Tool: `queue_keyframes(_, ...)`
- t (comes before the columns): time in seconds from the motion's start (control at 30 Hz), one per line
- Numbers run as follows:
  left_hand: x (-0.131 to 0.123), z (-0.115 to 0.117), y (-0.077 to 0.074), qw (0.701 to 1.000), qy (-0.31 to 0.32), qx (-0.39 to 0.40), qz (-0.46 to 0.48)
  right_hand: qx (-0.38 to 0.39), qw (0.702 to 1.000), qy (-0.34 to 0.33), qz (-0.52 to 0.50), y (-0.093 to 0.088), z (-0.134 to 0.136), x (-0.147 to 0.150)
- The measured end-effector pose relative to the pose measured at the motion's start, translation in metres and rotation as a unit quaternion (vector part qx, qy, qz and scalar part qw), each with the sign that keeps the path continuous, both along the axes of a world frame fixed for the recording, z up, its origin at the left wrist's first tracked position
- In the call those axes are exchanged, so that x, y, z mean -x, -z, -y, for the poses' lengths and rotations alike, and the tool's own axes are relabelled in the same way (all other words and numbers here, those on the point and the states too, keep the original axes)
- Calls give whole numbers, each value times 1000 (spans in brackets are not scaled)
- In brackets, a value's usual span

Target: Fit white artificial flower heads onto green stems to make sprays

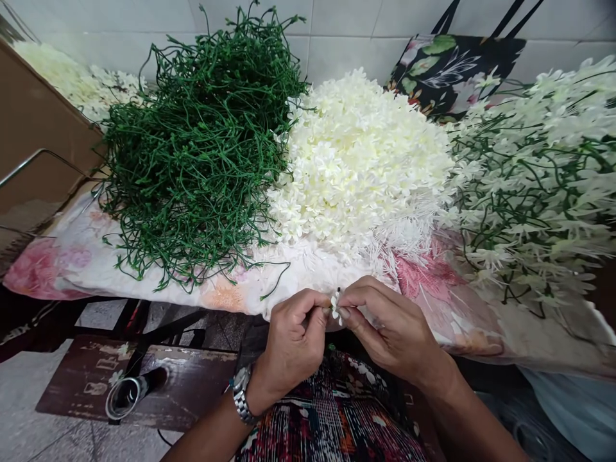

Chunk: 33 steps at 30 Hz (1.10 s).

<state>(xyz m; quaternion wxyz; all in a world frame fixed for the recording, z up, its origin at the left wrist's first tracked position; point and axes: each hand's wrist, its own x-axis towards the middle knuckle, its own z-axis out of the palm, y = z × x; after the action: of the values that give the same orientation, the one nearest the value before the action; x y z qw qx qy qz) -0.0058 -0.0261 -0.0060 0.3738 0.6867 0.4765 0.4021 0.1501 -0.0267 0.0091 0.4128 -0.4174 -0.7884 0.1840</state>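
Note:
Both my hands meet at the front edge of the cloth-covered table. My left hand (301,333) is closed in a pinch at the left side of a small white artificial flower (336,310). From the other side, my right hand (389,327) pinches the same flower; the fingertips cover part of it. Beyond my hands lies a heap of loose white artificial flowers (360,154). To its left rises a big pile of green plastic stems (206,147). One single green stem (279,280) lies on the cloth near my left hand.
At the right is a mass of white flowers on green stems (543,212). A dark floral bag (457,74) leans against the tiled wall. A cardboard box (43,128) stands at the left. Below, a clear cup (126,396) rests on a brown wooden surface (192,385).

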Motion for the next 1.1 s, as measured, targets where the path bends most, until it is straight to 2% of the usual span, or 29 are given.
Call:
queue_keyframes(0.27, -6, -2, -3, 996, -23, -53, -66, 3, 1000, 11, 1, 13, -3, 3)
queue_keyframes(0.63, -9, -7, -3, 994, -14, -51, -92, -17, 999, 30, 11, 23, -5, 7)
queue_keyframes(0.77, -9, -9, -3, 999, -19, 5, -42, -3, 999, 36, -3, 22, -5, 5)
queue_keyframes(0.83, -7, -10, -3, 997, -23, 73, 23, 5, 999, 47, -15, 19, -3, 3)
queue_keyframes(0.93, -6, -8, -5, 977, -48, 160, 132, -11, 995, 92, -37, 10, 3, 1)
queue_keyframes(1.0, -8, -6, -6, 968, -78, 175, 161, -13, 995, 92, -47, 5, 9, 5)
queue_keyframes(1.1, -11, -3, -5, 965, -122, 168, 163, -1, 998, 45, -40, 5, 15, 15)
